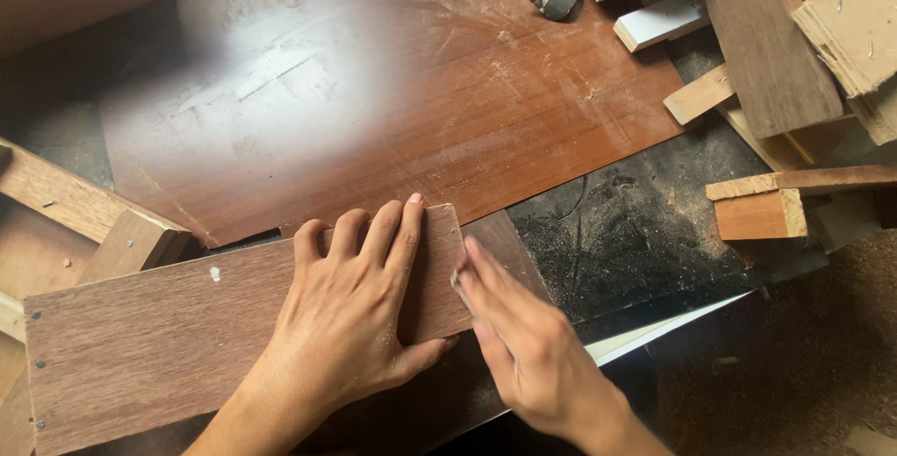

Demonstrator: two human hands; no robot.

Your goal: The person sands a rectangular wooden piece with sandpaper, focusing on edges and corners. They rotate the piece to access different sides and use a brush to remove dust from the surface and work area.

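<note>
Left hand (350, 320) flat on the brown wooden board (187, 334), fingers (383, 232) spread wide over its right end. Right hand (523, 344) at that end's edge, fingers straight and close together, pinching something small, unclear what. Beyond the board, dusty reddish veneer sheet (420, 92) and wood offcuts (761, 213).

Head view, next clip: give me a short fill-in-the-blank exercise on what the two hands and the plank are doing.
1. The left hand lies ____ on the brown plank, fingers spread.
2. The right hand touches the plank's ____ end.
3. Behind the plank lies a large reddish-brown ____ dusted with sawdust.
4. Wood offcuts are piled at the upper ____.

Missing words: flat; right; sheet; right
</note>
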